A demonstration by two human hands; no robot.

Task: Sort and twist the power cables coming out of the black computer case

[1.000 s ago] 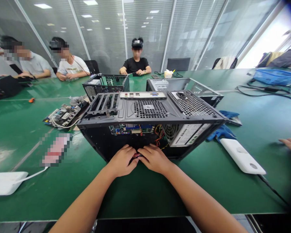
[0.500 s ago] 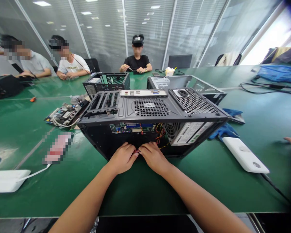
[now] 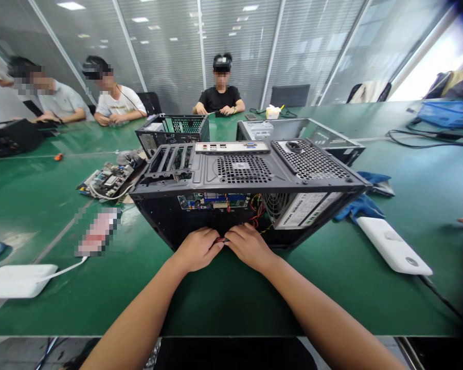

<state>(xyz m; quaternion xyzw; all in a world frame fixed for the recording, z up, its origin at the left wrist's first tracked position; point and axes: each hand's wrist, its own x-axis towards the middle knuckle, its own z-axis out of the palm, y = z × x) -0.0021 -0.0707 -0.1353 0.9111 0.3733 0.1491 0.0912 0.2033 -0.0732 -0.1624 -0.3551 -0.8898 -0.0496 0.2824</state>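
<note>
A black computer case [image 3: 200,177] stands in front of me, its open side toward me and its rear panel facing up. My left hand [image 3: 199,248] and my right hand [image 3: 248,246] meet at the near lower edge of that opening, fingers closed. Between them shows a short stretch of thin red and dark cable [image 3: 221,240], pinched from both sides; its ends are hidden by my fingers. Inside the case I see a green motherboard [image 3: 212,201], a power supply [image 3: 306,209] with a white label, and red and yellow wires [image 3: 257,210].
Behind stand two more opened cases [image 3: 173,128] [image 3: 312,126]. A loose circuit board [image 3: 108,180], a phone and a white power bank [image 3: 21,281] lie left. On the right are a white device [image 3: 394,245] with a cable and blue cloth [image 3: 360,206]. Several people sit around the green table [image 3: 416,205].
Both hands stay together on the cable at the case's lower edge, with barely any movement. The whole view has shifted slightly, so things appear a little farther right.
</note>
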